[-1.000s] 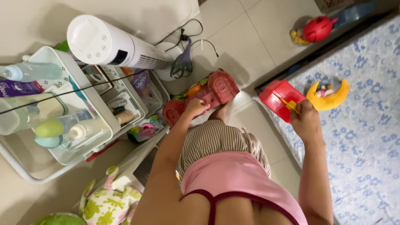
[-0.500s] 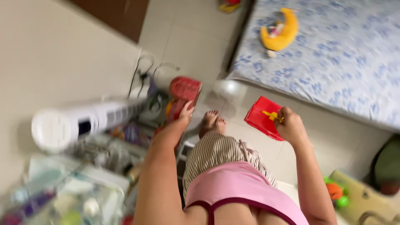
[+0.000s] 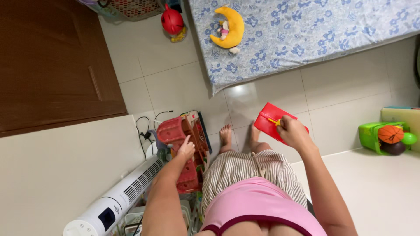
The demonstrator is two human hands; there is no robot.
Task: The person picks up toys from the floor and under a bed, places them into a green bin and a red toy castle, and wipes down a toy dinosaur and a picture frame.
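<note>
The right hand (image 3: 294, 133) is closed around a yellow handle (image 3: 274, 121) on one red box-shaped toy (image 3: 273, 123), holding it in the air above the tiled floor (image 3: 341, 98), just beside the person's right foot. The left hand (image 3: 187, 148) grips the upper edge of one large red plastic toy set (image 3: 181, 146), fingers curled over its rim; the set stands tilted on the floor against the left leg, with an arched red panel at its far end.

Edges and open room: the floor between the feet and the mattress (image 3: 315, 26) is bare tile. The mattress, covered in a blue-flowered sheet, has its near corner just ahead of the feet and its long edge running to the right. A brown wooden door (image 3: 52, 61) bounds the left side, with a pale wall below it. One white tower fan (image 3: 116, 201) leans close to that wall, just left of the toy set, and black cords (image 3: 146, 129) lie on the tile beyond it.

Count of other things: one yellow crescent plush (image 3: 229, 26) on the mattress; one red round toy (image 3: 172, 21) on the floor by the mattress's far corner; one green bin (image 3: 380, 137) at the right, holding one orange ball (image 3: 390, 133). Both bare feet are flat on the tile, well apart from the mattress edge.
</note>
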